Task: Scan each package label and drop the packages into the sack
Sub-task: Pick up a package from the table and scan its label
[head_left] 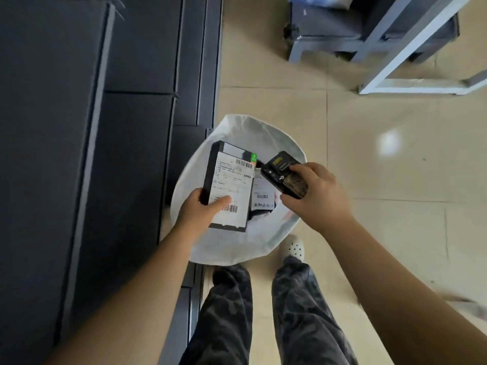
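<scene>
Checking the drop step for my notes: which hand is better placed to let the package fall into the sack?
The left hand. Its grip holds the labelled package directly above the open white sack. The right hand is occupied holding the scanner, so it seems less free.

My arms are bare to past the elbow; I wear baggy dark camouflage trousers; a white perforated clog covers one foot.
</scene>
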A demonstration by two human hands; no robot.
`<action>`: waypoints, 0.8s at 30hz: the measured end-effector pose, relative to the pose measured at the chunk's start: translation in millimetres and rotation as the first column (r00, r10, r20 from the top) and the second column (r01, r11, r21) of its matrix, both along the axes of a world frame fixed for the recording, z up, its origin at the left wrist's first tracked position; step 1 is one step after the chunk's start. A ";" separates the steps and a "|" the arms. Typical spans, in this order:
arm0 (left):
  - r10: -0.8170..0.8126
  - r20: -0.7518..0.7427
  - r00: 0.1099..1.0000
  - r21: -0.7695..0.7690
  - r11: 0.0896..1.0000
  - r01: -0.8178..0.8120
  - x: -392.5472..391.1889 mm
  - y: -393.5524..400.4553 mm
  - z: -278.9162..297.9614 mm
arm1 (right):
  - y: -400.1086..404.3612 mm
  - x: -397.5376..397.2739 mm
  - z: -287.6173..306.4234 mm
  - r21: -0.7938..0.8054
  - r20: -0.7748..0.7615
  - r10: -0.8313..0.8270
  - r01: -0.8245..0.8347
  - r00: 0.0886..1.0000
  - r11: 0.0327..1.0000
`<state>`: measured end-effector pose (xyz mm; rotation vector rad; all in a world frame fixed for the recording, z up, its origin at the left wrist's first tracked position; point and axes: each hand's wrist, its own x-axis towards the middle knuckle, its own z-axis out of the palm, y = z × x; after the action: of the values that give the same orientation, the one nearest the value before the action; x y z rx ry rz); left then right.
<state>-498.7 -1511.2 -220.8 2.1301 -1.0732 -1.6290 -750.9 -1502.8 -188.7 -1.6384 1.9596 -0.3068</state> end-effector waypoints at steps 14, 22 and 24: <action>-0.033 0.108 0.994 0.024 0.999 0.030 -65.5 -23.5 -162.1 | -0.8 -57.6 -47.1 -0.082 -0.104 -0.088 0.080 0.991 0.993; -0.183 0.200 0.962 0.051 0.983 0.177 -97.9 -40.3 -239.4 | 11.4 -77.8 -58.5 -0.126 -0.095 -0.071 0.059 0.993 0.990; -0.195 0.248 0.949 0.059 0.981 0.186 -100.5 -39.7 -251.8 | 12.6 -77.5 -57.6 -0.143 -0.079 -0.078 0.066 0.994 0.988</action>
<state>-599.2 -1550.8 -472.6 2.3706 -1.3754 -1.4898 -828.3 -1490.2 -246.2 -1.6956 2.1061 -0.4177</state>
